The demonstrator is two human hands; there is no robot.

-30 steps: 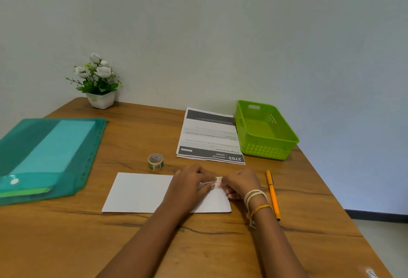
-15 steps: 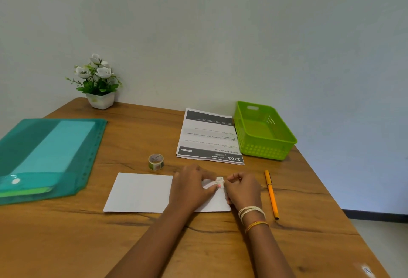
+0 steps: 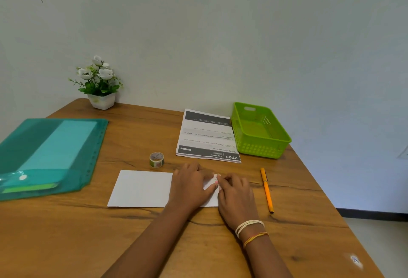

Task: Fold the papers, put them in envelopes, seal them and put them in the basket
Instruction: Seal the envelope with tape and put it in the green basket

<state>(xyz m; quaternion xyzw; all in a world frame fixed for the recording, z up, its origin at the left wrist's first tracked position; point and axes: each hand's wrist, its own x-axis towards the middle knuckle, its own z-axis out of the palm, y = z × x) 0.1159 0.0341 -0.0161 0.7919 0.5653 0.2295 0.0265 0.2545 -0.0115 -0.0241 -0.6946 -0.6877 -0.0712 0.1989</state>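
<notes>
A white envelope (image 3: 141, 188) lies flat on the wooden table in front of me. My left hand (image 3: 189, 186) rests on its right part, thumb pressing near a small patterned piece of tape (image 3: 216, 178) at the envelope's right end. My right hand (image 3: 235, 193) covers that end, and its fingertips press on the tape. A roll of patterned tape (image 3: 156, 159) stands just behind the envelope. A stack of printed papers (image 3: 207, 137) lies farther back, beside the green basket (image 3: 273, 145) at the right. The basket looks empty.
A teal plastic folder (image 3: 46, 154) with sheets inside lies at the left. An orange pen (image 3: 266, 189) lies right of my hands. A small white pot of flowers (image 3: 99, 83) stands at the back against the wall. The table's right edge (image 3: 331, 200) is close to the basket.
My right hand has slid a little left over the envelope's end, fingers now pressing the tape. The left hand stays on the envelope.
</notes>
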